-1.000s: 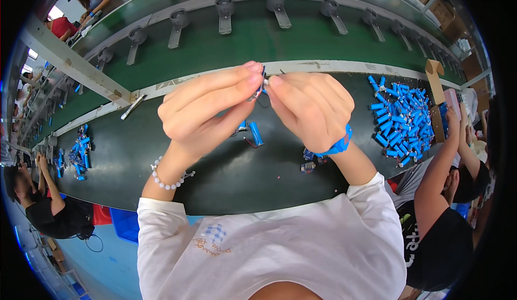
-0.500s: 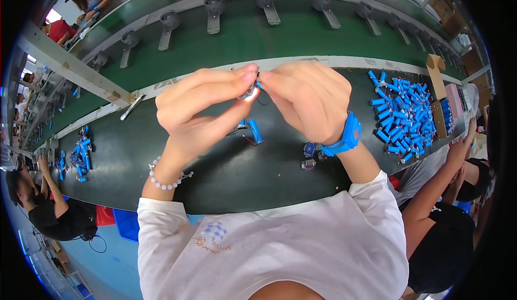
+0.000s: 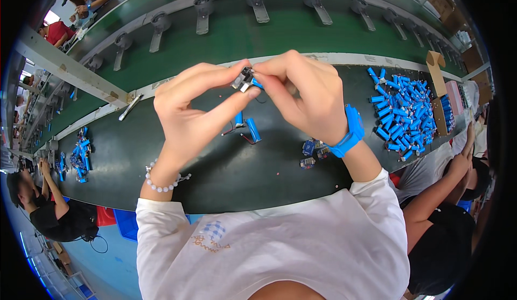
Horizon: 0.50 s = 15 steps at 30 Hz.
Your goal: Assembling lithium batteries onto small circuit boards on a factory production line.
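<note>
Component in grey, black and white [image 3: 245, 78] sits up between the hands, above the dark worktop [image 3: 231, 189] and clear of it. As far as I can make out, its long axis slants from upper right to lower left, the black section uppermost and a white block pointing down toward the left thumb; it is too small for me to tell front from back. I have the left hand [image 3: 196, 101] on it with thumb and forefinger a narrow gap apart, the component between their tips. The right hand [image 3: 304, 98] pinches at its right side with thumb and forefinger nearly together, the other fingers curled. A small blue piece [image 3: 257, 83] angles down to the right just below the right fingertips; whether it joins the component I cannot tell.

Below the hands I see two blue cells [image 3: 253, 130] on the worktop, near each other; the right-hand one leans from upper left to lower right, with thin wires at its lower left. Small circuit boards [image 3: 308, 147] lie near the right wrist. Farther out, a large heap of blue cells [image 3: 401, 114] fills the right, pointing every way, beside an open cardboard box [image 3: 437, 79]; a smaller heap [image 3: 82, 154] lies far left. Beyond, a green belt [image 3: 291, 36] carries a row of grey round-headed parts [image 3: 257, 4], handles toward me.
</note>
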Available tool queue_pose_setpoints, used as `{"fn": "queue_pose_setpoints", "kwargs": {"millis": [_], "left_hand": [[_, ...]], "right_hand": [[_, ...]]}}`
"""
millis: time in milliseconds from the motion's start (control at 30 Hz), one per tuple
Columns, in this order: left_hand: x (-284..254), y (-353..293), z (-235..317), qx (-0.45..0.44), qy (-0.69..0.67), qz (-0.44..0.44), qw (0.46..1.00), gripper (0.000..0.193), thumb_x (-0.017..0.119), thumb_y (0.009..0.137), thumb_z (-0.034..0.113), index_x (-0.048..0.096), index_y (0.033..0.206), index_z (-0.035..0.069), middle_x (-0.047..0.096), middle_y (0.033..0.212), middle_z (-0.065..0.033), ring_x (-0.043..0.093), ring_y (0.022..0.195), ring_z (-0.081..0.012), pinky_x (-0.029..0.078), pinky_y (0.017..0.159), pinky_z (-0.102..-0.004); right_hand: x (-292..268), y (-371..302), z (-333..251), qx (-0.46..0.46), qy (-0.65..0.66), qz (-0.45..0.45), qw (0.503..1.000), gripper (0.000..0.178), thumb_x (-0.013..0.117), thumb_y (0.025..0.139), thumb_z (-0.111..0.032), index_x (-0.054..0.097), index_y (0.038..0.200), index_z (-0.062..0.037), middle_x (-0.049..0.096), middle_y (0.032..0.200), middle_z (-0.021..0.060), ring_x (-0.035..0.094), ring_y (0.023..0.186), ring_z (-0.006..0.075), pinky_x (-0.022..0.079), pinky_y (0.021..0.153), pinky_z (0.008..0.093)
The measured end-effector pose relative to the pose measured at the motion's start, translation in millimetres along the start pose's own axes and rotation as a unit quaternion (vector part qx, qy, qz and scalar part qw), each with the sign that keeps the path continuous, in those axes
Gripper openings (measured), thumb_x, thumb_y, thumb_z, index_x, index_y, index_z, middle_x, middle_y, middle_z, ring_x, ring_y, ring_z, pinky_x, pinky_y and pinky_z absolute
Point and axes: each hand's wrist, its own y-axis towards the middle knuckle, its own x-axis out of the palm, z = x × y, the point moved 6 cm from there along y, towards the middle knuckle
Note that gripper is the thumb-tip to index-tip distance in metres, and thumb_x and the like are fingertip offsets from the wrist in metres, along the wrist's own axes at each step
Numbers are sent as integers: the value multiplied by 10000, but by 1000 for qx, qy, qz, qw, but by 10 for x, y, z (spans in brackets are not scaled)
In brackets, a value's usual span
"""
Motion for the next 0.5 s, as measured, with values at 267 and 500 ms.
{"fn": "queue_pose_setpoints", "kwargs": {"millis": [267,500], "left_hand": [[8,-5,-95,-61,-63,-11,996,316,753,680,-47,691,989,-17,682,843,-96,665,764,-147,551,716,-259],[8,-24,-162,-132,-120,-30,984,303,736,705,-55,681,1001,-15,680,868,-86,670,782,-152,551,737,-267]], "right_hand": [[64,-33,51,36,13,-19,999,99,649,773,68,598,841,16,652,758,89,613,586,158,475,510,237],[90,-42,71,34,32,-24,999,98,640,778,72,585,841,21,640,747,87,620,595,167,483,510,247]]}}
